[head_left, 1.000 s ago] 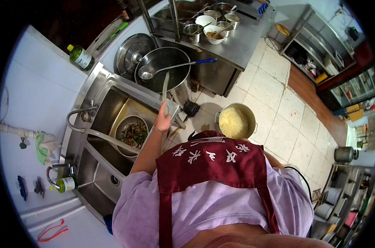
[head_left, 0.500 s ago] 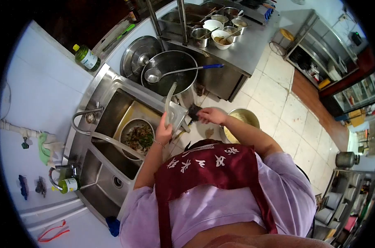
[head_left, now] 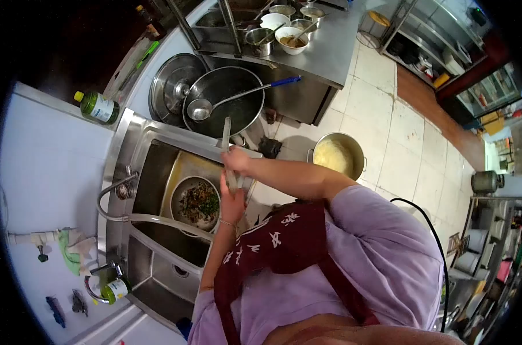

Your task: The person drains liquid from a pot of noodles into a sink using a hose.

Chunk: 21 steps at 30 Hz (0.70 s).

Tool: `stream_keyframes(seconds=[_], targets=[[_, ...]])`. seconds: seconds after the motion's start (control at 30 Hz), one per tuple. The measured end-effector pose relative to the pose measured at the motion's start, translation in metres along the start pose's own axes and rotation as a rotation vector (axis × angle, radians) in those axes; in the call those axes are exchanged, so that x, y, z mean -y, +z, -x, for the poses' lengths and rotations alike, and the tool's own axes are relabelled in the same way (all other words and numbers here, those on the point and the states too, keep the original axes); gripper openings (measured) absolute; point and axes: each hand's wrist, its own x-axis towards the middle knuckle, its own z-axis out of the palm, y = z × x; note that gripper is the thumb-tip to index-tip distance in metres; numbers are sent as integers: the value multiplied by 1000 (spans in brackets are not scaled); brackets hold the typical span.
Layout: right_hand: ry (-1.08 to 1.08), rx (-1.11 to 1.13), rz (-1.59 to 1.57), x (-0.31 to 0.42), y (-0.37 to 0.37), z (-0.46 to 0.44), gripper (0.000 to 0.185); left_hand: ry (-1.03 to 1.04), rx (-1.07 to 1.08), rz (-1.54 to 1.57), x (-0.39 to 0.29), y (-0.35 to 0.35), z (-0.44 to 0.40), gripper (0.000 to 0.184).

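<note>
Hose [head_left: 227,135] runs from the tap [head_left: 101,198] across the sink [head_left: 151,172]; the left hand's [head_left: 232,201] fingers are clamped around it, and the right hand's [head_left: 236,160] are closed on it nearer the free end, presumably to steady springy tubing; that end points at the large pot [head_left: 212,83], though whether it dips inside is hard to tell.
</note>
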Motion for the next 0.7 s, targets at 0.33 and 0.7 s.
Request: stream_keyframes(seconds=[0.33, 0.7], targets=[[27, -200, -244, -11, 22, -5, 39, -493, 200, -18, 30, -12, 55, 37], [-81, -131, -330, -21, 13, 10, 30, -304, 152, -870, 24, -26, 141, 41]])
